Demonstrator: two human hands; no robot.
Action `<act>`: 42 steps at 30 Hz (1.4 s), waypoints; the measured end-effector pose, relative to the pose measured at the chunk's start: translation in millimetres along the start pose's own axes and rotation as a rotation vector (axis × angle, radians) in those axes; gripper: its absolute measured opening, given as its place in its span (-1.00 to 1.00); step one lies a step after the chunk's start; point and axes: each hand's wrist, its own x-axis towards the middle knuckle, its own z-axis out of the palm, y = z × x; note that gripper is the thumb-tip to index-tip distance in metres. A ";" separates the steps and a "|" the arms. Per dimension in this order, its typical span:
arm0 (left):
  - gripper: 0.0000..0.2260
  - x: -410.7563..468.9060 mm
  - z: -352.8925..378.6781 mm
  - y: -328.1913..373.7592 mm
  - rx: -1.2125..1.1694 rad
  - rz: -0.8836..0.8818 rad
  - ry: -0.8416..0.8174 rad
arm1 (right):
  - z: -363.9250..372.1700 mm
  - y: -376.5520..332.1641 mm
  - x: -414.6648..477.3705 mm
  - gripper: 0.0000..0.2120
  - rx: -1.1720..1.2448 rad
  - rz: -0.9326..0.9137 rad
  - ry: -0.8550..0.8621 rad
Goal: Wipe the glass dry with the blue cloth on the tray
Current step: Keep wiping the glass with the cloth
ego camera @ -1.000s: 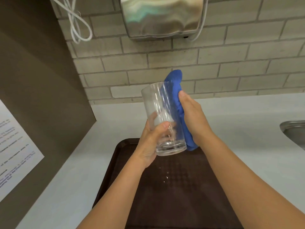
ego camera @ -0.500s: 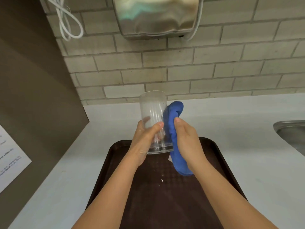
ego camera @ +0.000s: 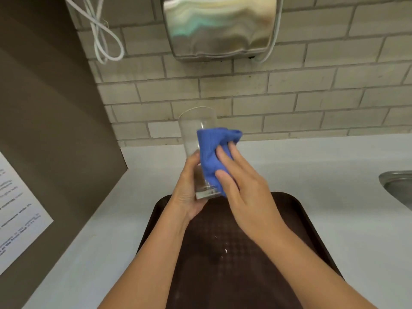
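A clear drinking glass (ego camera: 191,130) is held upright above the far edge of the dark brown tray (ego camera: 289,219). My left hand (ego camera: 186,192) grips its lower part from the left, thumb on the near wall. My right hand (ego camera: 243,190) presses the blue cloth (ego camera: 211,155) flat against the glass's right and near side, fingers spread over the fabric. The cloth covers much of the glass from mid-height down to the base. A few water drops (ego camera: 225,247) lie on the tray below.
A white counter (ego camera: 323,166) runs to a tiled wall. A steel sink rim (ego camera: 396,186) shows at the right edge. A metal wall unit (ego camera: 220,25) hangs above, with a looped white cable (ego camera: 104,41) to its left. A brown side panel carries a printed sheet (ego camera: 15,210).
My right hand has brought the cloth from behind and beside the glass around to its near side, fingers now spread over it. The glass sits slightly farther from me over the tray's far edge.
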 end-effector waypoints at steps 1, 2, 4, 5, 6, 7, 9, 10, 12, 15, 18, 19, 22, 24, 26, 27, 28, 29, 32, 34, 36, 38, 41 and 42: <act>-0.71 0.2 -4.0 1.9 0.007 0.003 0.016 | 4.6 0.0 -13.9 -0.58 0.001 -0.014 -0.020; -0.72 -0.3 -7.0 2.2 0.016 0.002 0.023 | 7.6 0.6 -21.7 -0.59 0.005 -0.020 -0.029; -0.74 -3.4 -8.1 -1.9 0.001 -0.027 0.001 | 6.8 0.3 -15.3 -0.61 0.061 0.009 -0.026; -0.75 -4.7 -6.7 -4.6 -0.016 -0.038 -0.010 | 4.4 0.3 -4.7 -0.61 0.099 0.039 -0.006; -0.76 -5.4 -4.2 -6.8 -0.031 -0.035 -0.027 | 0.6 0.6 9.3 -0.60 0.126 0.072 0.019; -0.70 -5.3 -1.2 -8.8 -0.041 -0.027 -0.034 | -3.8 0.9 24.7 -0.59 0.152 0.112 0.035; -0.53 -4.7 6.0 -8.8 -0.023 -0.021 -0.003 | -10.5 3.2 47.8 -0.60 0.230 0.190 0.048; -0.46 -4.0 7.7 -7.5 0.004 -0.014 0.036 | -10.7 6.0 50.7 -0.61 0.265 0.215 0.050; -0.43 -2.4 8.0 -3.5 0.089 0.013 0.131 | -6.6 12.1 39.1 -0.62 0.321 0.264 0.050; -0.49 -1.2 7.2 5.1 0.253 0.056 0.311 | 8.4 21.5 3.4 -0.71 0.463 0.394 0.030; -0.42 -2.3 14.6 4.0 0.437 0.080 0.390 | 15.0 27.9 -11.7 -0.73 0.652 0.543 0.064; -0.36 -3.6 18.2 2.6 0.486 0.074 0.382 | 14.9 28.0 -12.1 -0.64 0.704 0.573 0.080; -0.35 -8.4 27.1 -0.8 0.488 0.005 0.260 | 15.7 30.4 -13.6 -0.48 0.821 0.617 0.135; -0.51 -11.2 25.8 0.1 0.439 -0.055 0.202 | 14.7 34.6 -17.4 -0.48 0.978 0.715 0.185; -0.65 -12.9 20.6 0.2 0.391 -0.087 0.162 | 13.0 38.0 -20.5 -0.50 1.155 0.804 0.163; -0.65 -14.0 18.3 -0.4 0.378 -0.095 0.131 | 13.0 39.3 -21.3 -0.50 1.233 0.831 0.146; -0.58 -14.9 15.5 -1.3 0.373 -0.100 0.099 | 13.2 39.2 -21.5 -0.49 1.303 0.850 0.136; -0.49 -15.4 12.6 -1.4 0.363 -0.107 0.066 | 13.2 38.2 -21.7 -0.47 1.367 0.862 0.128; -0.64 -15.1 6.5 1.4 0.343 -0.132 -0.042 | 12.0 35.9 -22.7 -0.39 1.402 0.883 0.111; -0.65 -15.1 6.3 -0.6 0.352 -0.147 -0.047 | 9.8 35.8 -24.2 -0.41 1.335 0.894 0.098; -0.55 -17.2 11.3 -7.1 0.320 -0.137 -0.001 | 8.3 34.8 -24.8 -0.50 1.135 0.906 0.122; -0.55 -21.1 20.5 -15.7 0.195 -0.118 0.067 | 9.1 31.4 -24.1 -0.57 0.909 0.889 0.175; -0.50 -24.0 27.6 -26.7 0.012 -0.072 0.190 | 9.4 23.1 -24.1 -0.65 0.725 0.763 0.281; -0.47 -24.5 28.8 -27.5 -0.028 -0.064 0.208 | 8.5 18.2 -25.0 -0.68 0.688 0.697 0.313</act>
